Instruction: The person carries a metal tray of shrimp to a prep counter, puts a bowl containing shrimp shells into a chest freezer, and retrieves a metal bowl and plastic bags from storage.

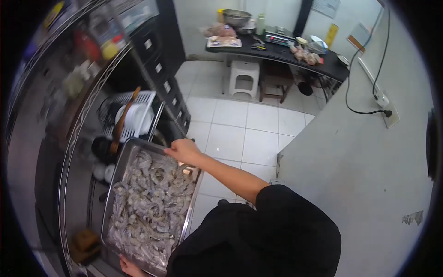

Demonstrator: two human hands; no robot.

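Observation:
A large rectangular metal tray [109,203] fills the lower left of the head view. Raw grey shrimp [152,198] cover its bottom, with a shiny look like thin plastic in places. At the tray's upper right corner, my right hand [183,152] is closed around the rim, its arm stretched out from a black sleeve. My left hand [130,267] grips the near lower edge and is partly cut off by the frame. Between the hands, the tray is held beside my body, against the shelf side.
Wire shelving [69,152] runs along the left, with a white dish rack [146,104] close to the tray. Black drawers [159,69] stand beyond. Across the tiled floor [226,138] are a black table [277,51] and a white stool [244,76]. A pale wall [350,171] is at right.

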